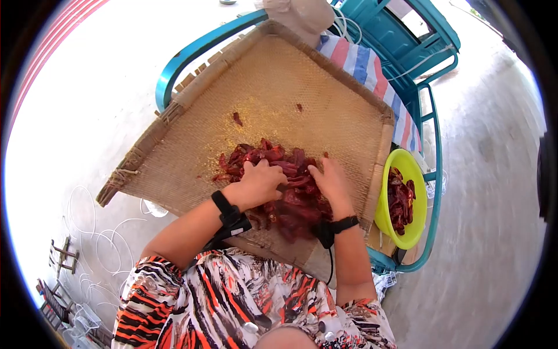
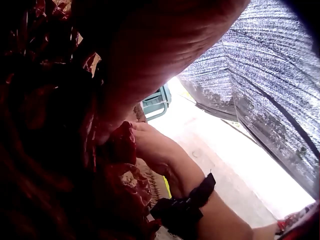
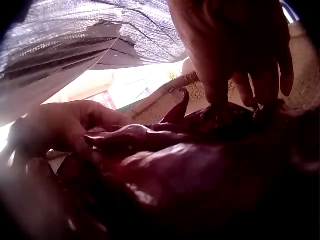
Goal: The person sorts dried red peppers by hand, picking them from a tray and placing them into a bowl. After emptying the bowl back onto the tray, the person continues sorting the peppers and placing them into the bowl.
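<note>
Dark red dried peppers (image 1: 296,195) lie in a heap on a woven tray (image 1: 261,75), at its near side. The left hand (image 1: 260,185) rests on the heap's left part, fingers spread and relaxed. At the heap's right edge the right hand (image 1: 334,185) touches the peppers, somewhat blurred, with its thumb toward the left hand. In the left wrist view, the right hand (image 2: 157,147) is beside a red pepper (image 2: 122,142). The right wrist view has fingers pointing down onto the peppers (image 3: 175,165), with the left hand (image 3: 75,125) across the heap.
A yellow-green basin (image 1: 418,215) holding more red peppers stands right of the tray. Behind are a teal metal frame (image 1: 433,128) and a striped cloth (image 1: 363,64). White cords (image 1: 113,244) and a small wooden stool (image 1: 64,256) are on the floor at left.
</note>
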